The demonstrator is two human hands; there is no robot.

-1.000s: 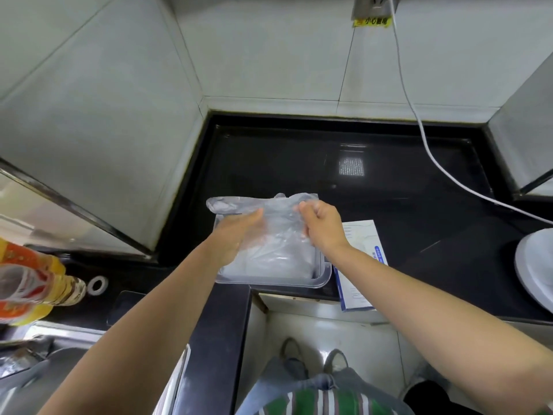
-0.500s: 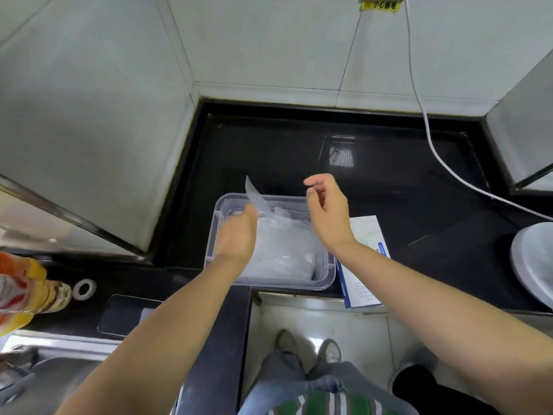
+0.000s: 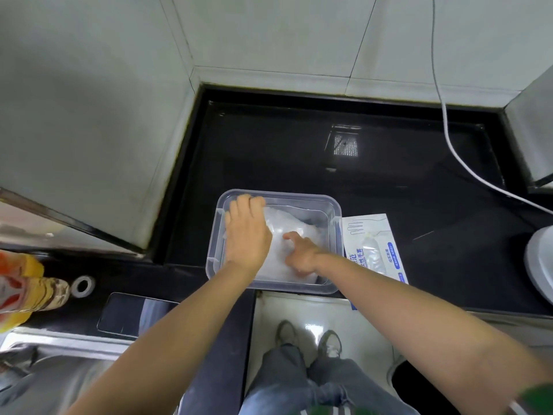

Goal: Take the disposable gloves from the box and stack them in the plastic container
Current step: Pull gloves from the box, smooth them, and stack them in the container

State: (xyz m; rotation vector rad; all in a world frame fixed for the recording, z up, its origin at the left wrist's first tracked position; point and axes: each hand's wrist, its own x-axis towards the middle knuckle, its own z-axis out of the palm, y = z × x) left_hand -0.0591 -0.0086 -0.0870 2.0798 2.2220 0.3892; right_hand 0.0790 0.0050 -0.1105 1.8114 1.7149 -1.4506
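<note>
The clear gloves (image 3: 291,224) lie piled in the plastic container (image 3: 337,232) on the black counter (image 3: 299,151), under both hands. The left hand (image 3: 248,235) presses flat on their left side with fingers outstretched, the right hand (image 3: 300,254) rests open on the near part, and the glove box (image 3: 375,250) lies just right of the container.

Glove box (image 3: 374,244) approx 4 o'clock of view centre, blue Chinese chars at its 8 o'clock edge, partly legible as 性手套, rest hidden, white chars on blue pill labels too small to read
</note>
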